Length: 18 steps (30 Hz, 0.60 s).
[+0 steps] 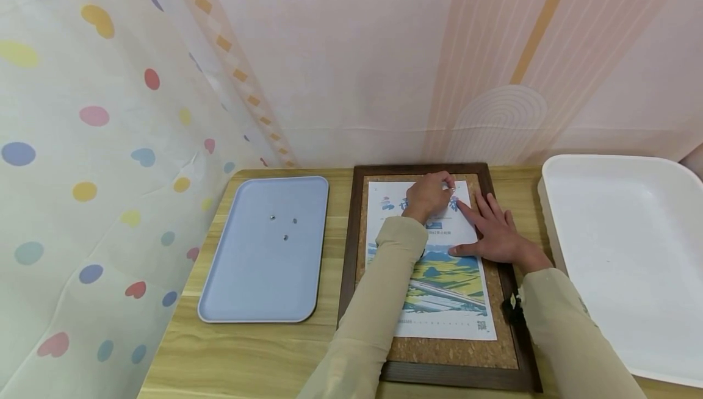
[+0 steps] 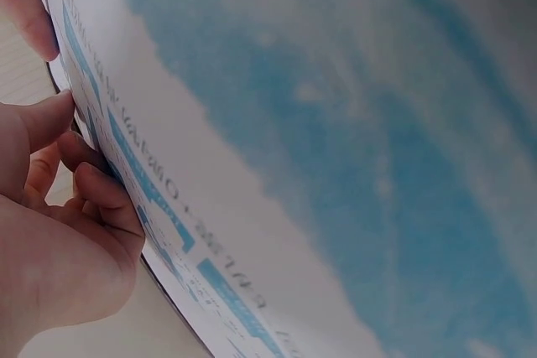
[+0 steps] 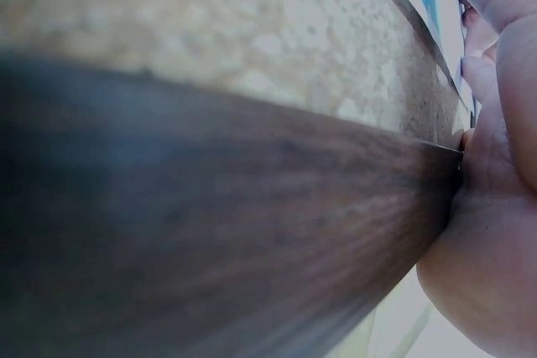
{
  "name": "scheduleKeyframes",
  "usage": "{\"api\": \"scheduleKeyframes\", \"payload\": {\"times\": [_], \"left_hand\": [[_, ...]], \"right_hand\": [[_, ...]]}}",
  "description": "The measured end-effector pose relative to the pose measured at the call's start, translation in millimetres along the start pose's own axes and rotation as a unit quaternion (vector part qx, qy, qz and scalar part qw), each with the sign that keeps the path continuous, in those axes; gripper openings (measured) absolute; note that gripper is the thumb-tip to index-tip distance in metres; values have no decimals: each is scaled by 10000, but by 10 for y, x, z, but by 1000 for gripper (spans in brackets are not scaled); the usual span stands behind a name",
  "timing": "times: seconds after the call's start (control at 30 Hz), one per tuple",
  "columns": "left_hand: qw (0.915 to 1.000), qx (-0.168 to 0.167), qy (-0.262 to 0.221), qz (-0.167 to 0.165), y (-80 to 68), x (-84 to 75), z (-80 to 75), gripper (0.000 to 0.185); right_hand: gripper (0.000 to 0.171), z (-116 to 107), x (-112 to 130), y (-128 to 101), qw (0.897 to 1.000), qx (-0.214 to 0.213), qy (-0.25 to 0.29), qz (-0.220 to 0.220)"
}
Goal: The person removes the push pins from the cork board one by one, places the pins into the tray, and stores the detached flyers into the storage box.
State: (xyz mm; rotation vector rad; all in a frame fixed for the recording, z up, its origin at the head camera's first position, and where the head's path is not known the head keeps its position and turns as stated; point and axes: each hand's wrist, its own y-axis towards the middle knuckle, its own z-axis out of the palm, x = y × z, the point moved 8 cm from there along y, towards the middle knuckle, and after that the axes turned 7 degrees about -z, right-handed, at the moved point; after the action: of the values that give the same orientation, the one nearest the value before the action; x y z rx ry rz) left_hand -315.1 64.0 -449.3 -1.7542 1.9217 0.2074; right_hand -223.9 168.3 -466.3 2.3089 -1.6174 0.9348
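A printed poster (image 1: 445, 327) lies on a cork board (image 1: 439, 350) with a dark wooden frame (image 1: 456, 376). Near the poster's top right corner, my left hand (image 1: 431, 194) pinches a small shiny pushpin (image 1: 453, 190) between thumb and fingers; the pin's point is hidden. My right hand (image 1: 497, 231) rests spread across the poster's right edge and the board's frame, its thumb and index finger on the paper. The left wrist view shows the curled fingers (image 2: 101, 186) against the paper. In the right wrist view, the palm (image 3: 495, 232) lies against the frame.
Left of the board, a light blue tray (image 1: 258, 277) holds three small metallic pins (image 1: 285, 237). A large white bin (image 1: 626, 265) stands close on the right. Behind the wooden table (image 1: 219, 356) hangs a patterned curtain (image 1: 351, 69).
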Motion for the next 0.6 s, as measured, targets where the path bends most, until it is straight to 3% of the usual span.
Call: {"api": "scheduleKeyframes", "payload": {"times": [0.6], "left_hand": [[9999,89,-75,47,-15,-4,16,4]], "right_hand": [[111,-6,-14,7,10000,11,-17,18]]}}
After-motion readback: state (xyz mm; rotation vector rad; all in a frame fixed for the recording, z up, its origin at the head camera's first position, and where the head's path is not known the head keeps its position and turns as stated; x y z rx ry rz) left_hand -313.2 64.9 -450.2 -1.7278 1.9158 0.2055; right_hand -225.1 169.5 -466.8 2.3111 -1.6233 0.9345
